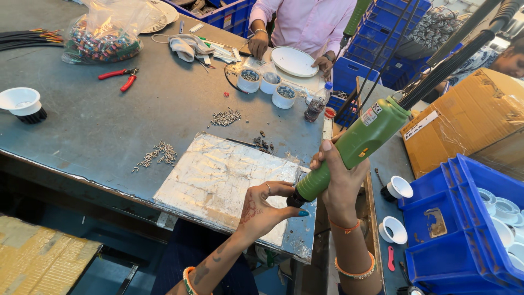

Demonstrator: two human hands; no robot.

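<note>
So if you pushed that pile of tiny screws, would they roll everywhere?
Probably they would scatter: the tiny screws lie loose on the flat metal table. They look light, so a nudge should move them. Being small and pointed, they may spin rather than roll far.

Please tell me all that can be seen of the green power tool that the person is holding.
The green power tool is a long plastic-looking cylinder, tilted, its dark tip pointing down-left over the foil-covered board. A small yellow mark and some stickers sit on its body. A black ribbed hose and thin cables leave its upper end toward the top right. The right hand grips its lower body; the left hand touches the tip from below.
</note>
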